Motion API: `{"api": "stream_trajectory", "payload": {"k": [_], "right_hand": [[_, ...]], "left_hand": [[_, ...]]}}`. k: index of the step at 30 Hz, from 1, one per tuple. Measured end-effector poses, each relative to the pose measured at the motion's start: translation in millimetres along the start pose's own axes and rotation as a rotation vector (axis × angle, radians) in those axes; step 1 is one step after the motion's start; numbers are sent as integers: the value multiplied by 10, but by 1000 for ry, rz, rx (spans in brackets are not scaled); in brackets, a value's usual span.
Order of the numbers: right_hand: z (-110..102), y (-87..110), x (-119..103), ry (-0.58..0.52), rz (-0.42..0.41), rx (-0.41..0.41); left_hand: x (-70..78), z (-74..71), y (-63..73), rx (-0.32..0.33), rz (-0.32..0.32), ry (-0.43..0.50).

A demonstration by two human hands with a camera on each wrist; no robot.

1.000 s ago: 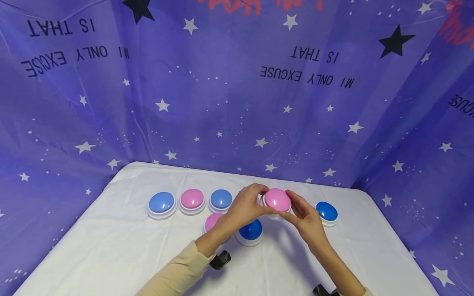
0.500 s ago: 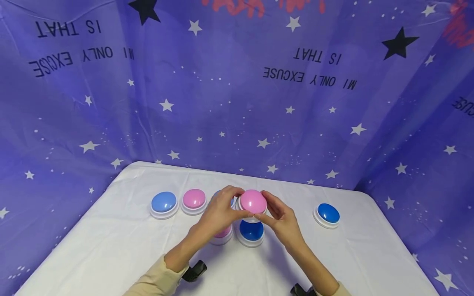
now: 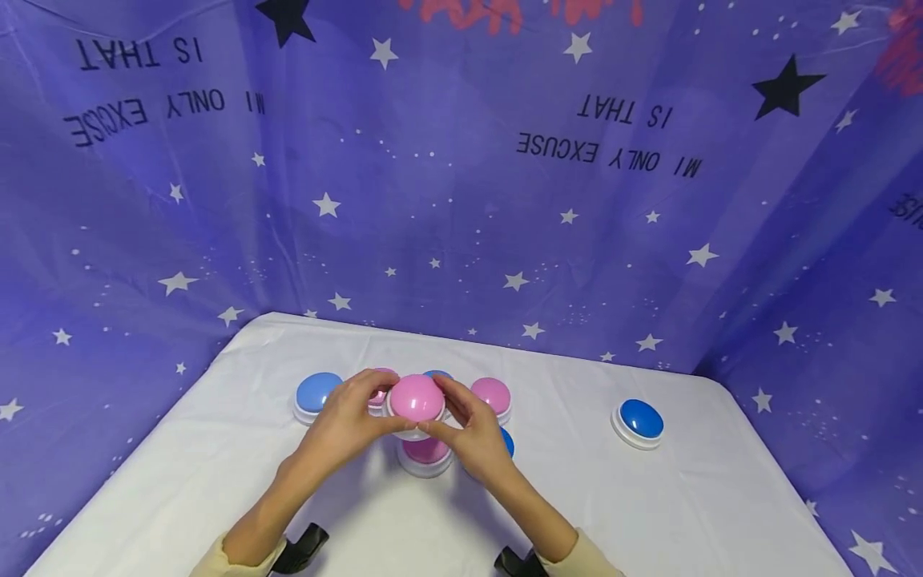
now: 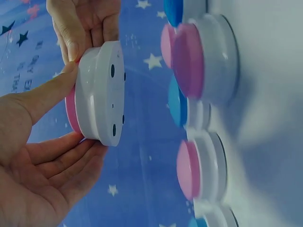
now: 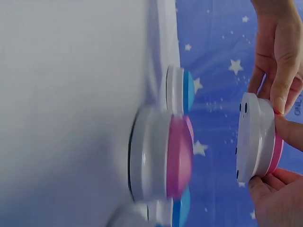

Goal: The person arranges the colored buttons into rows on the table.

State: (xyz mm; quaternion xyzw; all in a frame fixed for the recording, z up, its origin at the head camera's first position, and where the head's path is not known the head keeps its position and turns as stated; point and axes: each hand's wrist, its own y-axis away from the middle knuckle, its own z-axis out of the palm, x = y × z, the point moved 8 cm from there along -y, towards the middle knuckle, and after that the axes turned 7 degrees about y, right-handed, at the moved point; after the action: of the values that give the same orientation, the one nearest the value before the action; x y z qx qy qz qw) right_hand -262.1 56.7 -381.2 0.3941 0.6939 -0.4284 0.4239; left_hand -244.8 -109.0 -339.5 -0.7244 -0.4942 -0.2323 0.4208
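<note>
A pink dome push button with a white base [image 3: 417, 401] is held up off the table between both hands. My left hand [image 3: 344, 421] grips its left side, thumb at the near edge and fingers round the far side. My right hand [image 3: 479, 437] grips the right side the same way. In the left wrist view the button's white underside [image 4: 113, 94] shows small dark holes, well apart from the table. Below it on the table stands another pink button [image 3: 425, 455], partly covered by the held one. A dark blue button [image 3: 508, 442] is mostly hidden behind my right hand.
Along the back stand a light blue button [image 3: 317, 393], a partly hidden pink button [image 3: 382, 383], a mostly hidden blue button [image 3: 438, 373] and a pink button [image 3: 493, 394]. A dark blue button [image 3: 641, 419] sits apart at right. Purple starry cloth [image 3: 461, 200] surrounds the white table [image 3: 692, 497].
Both hands have carried the pink button leftward, from over the right of the group to above the front pink button. The back-row pink button at right has come into view.
</note>
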Motion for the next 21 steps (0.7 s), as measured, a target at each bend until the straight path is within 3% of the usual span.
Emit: {"api": "stream_trajectory", "payload": {"k": [6,10,21], "right_hand": [[377,-42,22,7,6,-39],[565,-53,40,92,-13,-46],[846,-96,147,334,-65,-85]], "left_hand": [[-178,-229,174,9,-41,-51],[-298,-313,266,0,-57,-72],[-640,-312,364,-58,-108,-54]]}}
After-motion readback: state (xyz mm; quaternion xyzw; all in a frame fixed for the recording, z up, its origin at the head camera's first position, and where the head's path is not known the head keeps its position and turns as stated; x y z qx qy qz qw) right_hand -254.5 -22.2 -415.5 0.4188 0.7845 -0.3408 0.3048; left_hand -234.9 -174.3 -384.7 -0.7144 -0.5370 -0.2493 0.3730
